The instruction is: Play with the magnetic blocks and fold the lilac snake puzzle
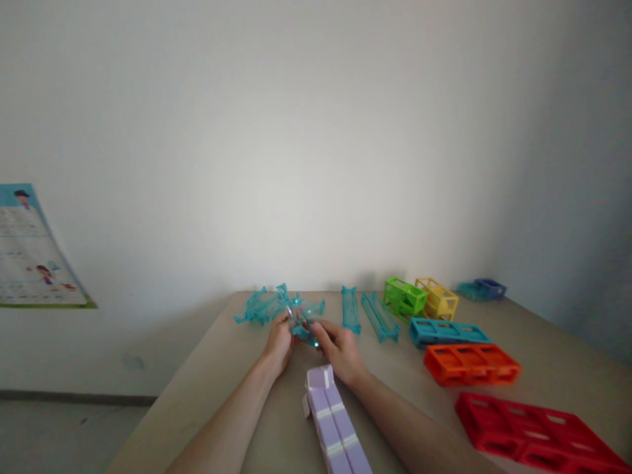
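Note:
My left hand (280, 340) and my right hand (340, 345) meet over the middle of the table, both closed on one clear teal plastic piece (305, 328). The piece is see-through and shiny, and my fingers cover parts of it. Just behind my hands lies a loose heap of similar clear teal plastic pieces (261, 306). Between my forearms, nearer to me, is a row of light purple blocks with white bands (332, 418); neither hand touches it.
Two clear teal trays (351, 309) lie right of the heap. Farther right stand green (403, 297) and yellow (437, 297) frames, then blue (448, 332), orange (471, 363) and red (538, 428) frames. A dark blue basket (490, 288) sits at the back corner by the wall.

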A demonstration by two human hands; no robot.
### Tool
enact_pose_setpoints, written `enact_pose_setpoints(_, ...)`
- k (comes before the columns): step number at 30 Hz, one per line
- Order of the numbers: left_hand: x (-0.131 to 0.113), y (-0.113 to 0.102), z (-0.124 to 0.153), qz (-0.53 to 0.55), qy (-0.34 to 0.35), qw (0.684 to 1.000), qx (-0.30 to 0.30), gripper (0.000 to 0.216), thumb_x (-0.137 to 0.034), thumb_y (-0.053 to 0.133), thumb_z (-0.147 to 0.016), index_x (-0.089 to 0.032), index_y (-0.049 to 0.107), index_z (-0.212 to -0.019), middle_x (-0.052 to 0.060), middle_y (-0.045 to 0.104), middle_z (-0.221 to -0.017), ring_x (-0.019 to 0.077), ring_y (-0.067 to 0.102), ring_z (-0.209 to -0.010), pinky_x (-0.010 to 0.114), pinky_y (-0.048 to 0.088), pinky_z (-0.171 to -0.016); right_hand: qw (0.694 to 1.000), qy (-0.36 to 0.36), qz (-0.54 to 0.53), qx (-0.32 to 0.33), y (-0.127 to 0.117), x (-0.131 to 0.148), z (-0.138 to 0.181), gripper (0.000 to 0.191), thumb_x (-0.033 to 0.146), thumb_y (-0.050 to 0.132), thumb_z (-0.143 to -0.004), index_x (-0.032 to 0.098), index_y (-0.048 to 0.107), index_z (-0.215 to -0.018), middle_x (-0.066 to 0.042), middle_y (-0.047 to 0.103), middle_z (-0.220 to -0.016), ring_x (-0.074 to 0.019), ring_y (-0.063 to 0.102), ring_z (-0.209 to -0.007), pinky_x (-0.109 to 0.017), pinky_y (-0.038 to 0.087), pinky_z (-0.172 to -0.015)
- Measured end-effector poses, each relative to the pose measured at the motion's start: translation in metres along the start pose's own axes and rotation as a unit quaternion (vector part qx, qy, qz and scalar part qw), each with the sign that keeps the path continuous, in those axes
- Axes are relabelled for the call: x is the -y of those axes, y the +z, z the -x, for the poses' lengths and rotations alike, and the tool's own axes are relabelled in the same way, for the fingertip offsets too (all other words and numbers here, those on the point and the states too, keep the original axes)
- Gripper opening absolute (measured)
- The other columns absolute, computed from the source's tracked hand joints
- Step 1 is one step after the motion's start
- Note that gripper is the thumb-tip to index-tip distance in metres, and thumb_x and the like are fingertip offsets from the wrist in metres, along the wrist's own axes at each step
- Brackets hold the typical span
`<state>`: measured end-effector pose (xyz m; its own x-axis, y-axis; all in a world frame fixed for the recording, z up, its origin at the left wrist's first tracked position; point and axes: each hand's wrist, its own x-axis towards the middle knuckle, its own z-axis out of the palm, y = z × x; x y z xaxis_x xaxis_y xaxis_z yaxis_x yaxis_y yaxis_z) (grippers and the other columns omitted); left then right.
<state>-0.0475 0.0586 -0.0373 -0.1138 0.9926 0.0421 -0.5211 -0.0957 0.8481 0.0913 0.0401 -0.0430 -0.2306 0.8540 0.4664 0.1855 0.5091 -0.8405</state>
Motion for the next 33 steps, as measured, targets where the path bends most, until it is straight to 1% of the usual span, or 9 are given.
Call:
enact_pose_setpoints(3, -0.001, 0.001, 0.002, 0.007, -0.033, 0.999, 0.018, 0.010, -0.018, 0.065, -0.063, -0.015, 0.056, -0.063, -0.001, 0.059, -0.053, 0.0105, 0.054, -0.046, 0.019, 0.039, -0.042, 0.997, 0.043, -0.057, -0.023, 0.003, -0.006, 0.000, 0.054, 0.053, 0.035, -0.093, 0.014, 0.069, -0.075, 0.000, 0.054, -0.054, -0.0122, 0.051, -0.050, -0.022, 0.039, -0.048)
enact_pose_setpoints(6, -0.002, -0.002, 0.001, 0.012, -0.068, 0.997, 0.022, 0.004, -0.013, 0.061, -0.067, -0.013, 0.058, -0.069, 0.002, 0.062, -0.058, 0.0112, 0.057, -0.047, 0.019, 0.042, -0.042, 0.993, 0.021, -0.110, -0.044, 0.005, -0.013, -0.001, 0.051, 0.048, 0.032, -0.095, 0.014, 0.069, -0.087, -0.001, 0.054, -0.055, -0.0134, 0.051, -0.051, -0.024, 0.041, -0.049)
enact_pose_setpoints(8, -0.002, -0.004, -0.001, 0.014, -0.093, 0.995, 0.023, 0.003, -0.014, 0.058, -0.073, -0.012, 0.059, -0.074, 0.005, 0.066, -0.064, 0.0120, 0.060, -0.051, 0.020, 0.047, -0.045, 0.991, -0.010, -0.122, -0.047, 0.005, -0.014, -0.001, 0.038, 0.042, 0.041, -0.092, 0.016, 0.066, -0.099, -0.002, 0.057, -0.064, -0.0142, 0.053, -0.056, -0.025, 0.044, -0.052)
enact_pose_setpoints(11, -0.002, -0.006, -0.001, 0.009, -0.138, 0.989, 0.048, 0.012, -0.020, 0.055, -0.080, -0.011, 0.061, -0.082, 0.009, 0.068, -0.072, 0.0141, 0.062, -0.053, 0.024, 0.050, -0.047, 0.993, -0.034, -0.098, -0.056, 0.003, -0.011, -0.002, 0.024, 0.028, 0.058, -0.081, 0.019, 0.066, -0.101, -0.004, 0.060, -0.085, -0.0161, 0.056, -0.071, -0.024, 0.046, -0.057)
enact_pose_setpoints(17, -0.002, -0.002, 0.004, -0.005, -0.164, 0.980, 0.109, 0.015, -0.015, 0.054, -0.076, -0.010, 0.064, -0.086, 0.013, 0.070, -0.079, 0.0182, 0.064, -0.063, 0.027, 0.050, -0.053, 0.995, -0.051, 0.011, -0.090, -0.003, -0.004, -0.006, 0.016, 0.014, 0.055, -0.074, 0.019, 0.067, -0.084, -0.010, 0.057, -0.118, -0.0188, 0.059, -0.088, -0.025, 0.046, -0.059)
enact_pose_setpoints(21, 0.000, -0.001, 0.006, -0.018, -0.148, 0.983, 0.108, 0.016, -0.018, 0.055, -0.074, -0.011, 0.065, -0.084, 0.011, 0.069, -0.077, 0.0177, 0.063, -0.063, 0.027, 0.050, -0.055, 0.995, -0.039, 0.039, -0.088, -0.002, -0.007, -0.005, 0.005, 0.019, 0.057, -0.078, 0.019, 0.062, -0.076, -0.007, 0.066, -0.100, -0.0161, 0.060, -0.072, -0.024, 0.044, -0.057)
enact_pose_setpoints(23, 0.001, -0.002, 0.006, -0.030, -0.140, 0.985, 0.100, 0.015, -0.020, 0.056, -0.074, -0.012, 0.065, -0.082, 0.009, 0.068, -0.075, 0.0165, 0.062, -0.062, 0.026, 0.049, -0.054, 0.991, -0.029, 0.052, -0.117, -0.001, -0.008, -0.004, 0.013, 0.026, 0.057, -0.082, 0.019, 0.057, -0.071, -0.003, 0.066, -0.085, -0.0127, 0.054, -0.059, -0.023, 0.041, -0.055)
enact_pose_setpoints(26, 0.004, -0.002, 0.006, -0.051, -0.122, 0.987, 0.090, 0.011, -0.021, 0.060, -0.071, -0.013, 0.064, -0.077, 0.007, 0.067, -0.071, 0.0145, 0.060, -0.059, 0.024, 0.047, -0.052, 0.984, -0.025, 0.065, -0.165, -0.002, -0.007, -0.005, 0.028, 0.038, 0.054, -0.086, 0.019, 0.051, -0.065, 0.001, 0.056, -0.063, -0.0131, 0.049, -0.058, -0.023, 0.038, -0.055)
enact_pose_setpoints(33, 0.009, 0.003, 0.008, -0.113, -0.080, 0.987, 0.083, 0.019, -0.029, 0.070, -0.065, -0.011, 0.064, -0.065, 0.003, 0.059, -0.054, 0.0126, 0.054, -0.048, 0.022, 0.040, -0.044, 0.985, -0.004, 0.067, -0.158, -0.003, -0.007, -0.007, 0.030, 0.046, 0.055, -0.085, 0.018, 0.060, -0.073, 0.002, 0.055, -0.060, -0.0135, 0.049, -0.056, -0.024, 0.037, -0.056)
